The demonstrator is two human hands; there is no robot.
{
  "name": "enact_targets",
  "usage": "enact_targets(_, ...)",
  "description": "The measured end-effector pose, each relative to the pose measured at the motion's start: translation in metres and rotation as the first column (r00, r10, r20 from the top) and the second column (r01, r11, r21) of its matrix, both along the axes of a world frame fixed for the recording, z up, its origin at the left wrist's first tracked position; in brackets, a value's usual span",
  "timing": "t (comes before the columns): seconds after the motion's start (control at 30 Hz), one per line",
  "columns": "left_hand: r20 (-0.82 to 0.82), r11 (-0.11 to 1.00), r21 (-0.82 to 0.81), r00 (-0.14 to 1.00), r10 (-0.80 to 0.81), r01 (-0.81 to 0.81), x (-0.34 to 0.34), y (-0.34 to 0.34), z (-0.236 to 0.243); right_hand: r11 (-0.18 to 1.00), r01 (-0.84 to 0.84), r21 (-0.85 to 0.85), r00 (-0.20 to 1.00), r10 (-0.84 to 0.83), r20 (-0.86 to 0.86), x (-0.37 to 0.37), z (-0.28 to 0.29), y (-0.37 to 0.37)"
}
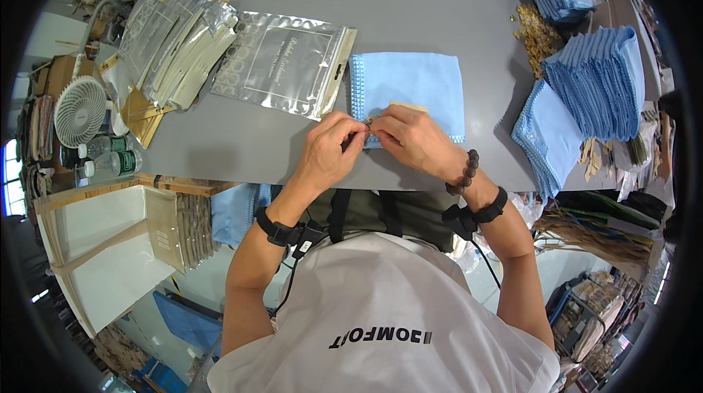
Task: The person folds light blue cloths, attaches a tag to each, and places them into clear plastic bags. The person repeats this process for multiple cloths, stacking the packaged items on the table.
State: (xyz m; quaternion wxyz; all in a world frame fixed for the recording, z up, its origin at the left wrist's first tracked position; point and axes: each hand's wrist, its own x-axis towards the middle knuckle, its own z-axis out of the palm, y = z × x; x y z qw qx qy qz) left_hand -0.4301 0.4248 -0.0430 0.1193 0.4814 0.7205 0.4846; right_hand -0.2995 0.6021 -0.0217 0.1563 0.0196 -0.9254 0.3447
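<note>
A folded light blue cloth (421,78) with a patterned trim along its left and lower edges lies flat on the grey table in front of me. Over its lower left corner my left hand (331,150) and my right hand (416,143) meet, thumbs and forefingers pinched together. Between the fingertips is a tiny goldish bit, too small to name. Part of a beige card (408,107) shows on the cloth just beyond my right hand. Left of the cloth lies a clear printed zip bag (282,64), apart from both hands.
A stack of clear bags (179,49) lies at the far left, near a white fan (82,111) and plastic bottles (117,164). On the right stand piled blue cloths (597,85), another folded cloth (548,133) and a heap of small gold pieces (536,38).
</note>
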Motion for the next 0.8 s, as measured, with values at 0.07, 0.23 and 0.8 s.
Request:
enact_targets(0.07, -0.014, 1.0, 0.016, 1.0, 0.0, 0.0, 0.0, 0.0, -0.002, 0.999, 0.019, 0.037, 1.0, -0.019, 0.002, 0.001, -0.001, -0.001)
enact_targets(0.23, -0.058, 0.999, 0.045, 0.998, -0.017, 0.019, -0.002, 0.001, 0.002, 0.999, 0.033, 0.036, 0.999, -0.035, 0.034, -0.001, 0.004, -0.003)
enact_targets(0.8, -0.338, 0.891, -0.242, 0.894, 0.294, -0.384, -0.052, 0.0, 0.021, 0.959, -0.055, 0.278, 0.998, 0.047, 0.035, -0.028, 0.022, 0.045)
